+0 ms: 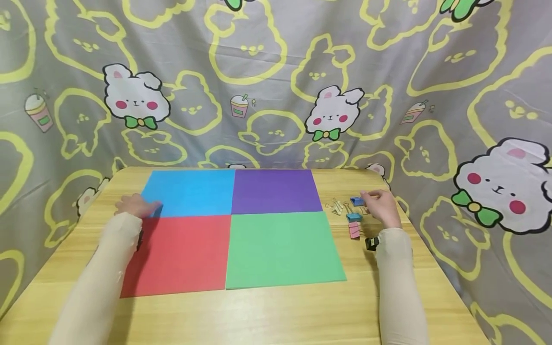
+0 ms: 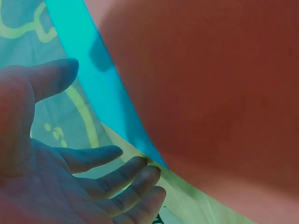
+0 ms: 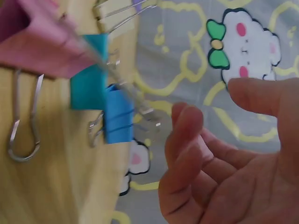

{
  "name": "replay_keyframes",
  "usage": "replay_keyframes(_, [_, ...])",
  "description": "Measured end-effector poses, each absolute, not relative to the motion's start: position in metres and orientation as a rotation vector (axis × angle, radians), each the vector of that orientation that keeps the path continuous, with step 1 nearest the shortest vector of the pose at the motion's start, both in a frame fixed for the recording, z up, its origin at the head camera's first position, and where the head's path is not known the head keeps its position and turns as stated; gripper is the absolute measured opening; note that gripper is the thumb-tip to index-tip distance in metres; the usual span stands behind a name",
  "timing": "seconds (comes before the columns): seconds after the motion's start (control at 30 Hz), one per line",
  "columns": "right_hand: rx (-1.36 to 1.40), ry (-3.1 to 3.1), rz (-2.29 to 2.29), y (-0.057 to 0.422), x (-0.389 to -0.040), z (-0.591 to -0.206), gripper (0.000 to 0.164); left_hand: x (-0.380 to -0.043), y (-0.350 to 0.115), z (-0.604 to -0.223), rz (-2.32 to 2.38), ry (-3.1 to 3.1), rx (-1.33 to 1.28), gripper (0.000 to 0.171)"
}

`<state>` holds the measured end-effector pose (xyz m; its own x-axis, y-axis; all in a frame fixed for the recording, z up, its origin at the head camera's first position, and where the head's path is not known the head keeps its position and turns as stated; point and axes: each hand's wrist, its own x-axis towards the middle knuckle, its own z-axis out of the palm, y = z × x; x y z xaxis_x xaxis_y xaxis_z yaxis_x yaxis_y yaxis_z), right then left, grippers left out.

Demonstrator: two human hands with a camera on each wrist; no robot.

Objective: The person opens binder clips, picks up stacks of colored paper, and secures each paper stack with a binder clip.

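Observation:
My left hand [image 1: 134, 205] is spread over the left edge of the blue sheet [image 1: 194, 191] and the red sheet [image 1: 185, 254], holding nothing. In the left wrist view its thumb and fingers [image 2: 126, 191] are apart. At the right side of the table, my right hand [image 1: 383, 207] hovers just beside a blue binder clip [image 1: 356, 201]. Its thumb and bent fingers have a gap between them in the right wrist view, with nothing in it. Close by lie a teal binder clip [image 1: 354, 217], a pink binder clip [image 1: 354, 230] and a cream binder clip [image 1: 337, 207].
A purple sheet [image 1: 276, 190] and a green sheet [image 1: 284, 249] adjoin the blue and red ones in a two-by-two block. They lie on a wooden table [image 1: 258, 321]. Behind and beside the table hangs a grey curtain [image 1: 276, 96] with rabbit prints.

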<state>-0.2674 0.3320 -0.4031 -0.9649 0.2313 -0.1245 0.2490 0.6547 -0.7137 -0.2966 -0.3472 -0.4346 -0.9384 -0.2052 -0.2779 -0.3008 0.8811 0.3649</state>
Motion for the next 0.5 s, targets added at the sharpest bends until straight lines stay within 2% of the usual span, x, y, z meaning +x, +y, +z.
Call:
replay_keyframes(0.27, [0.538,2.782,-1.253,0.343,-0.269,-0.417,0.076,-0.292,-0.337,-0.429,0.613,2.839,-0.43,0.088])
replay_keyframes(0.5, [0.521,2.759,-1.285,0.346,-0.274,-0.43,0.067,-0.292,-0.342,-0.425,0.66,2.803,-0.479,0.088])
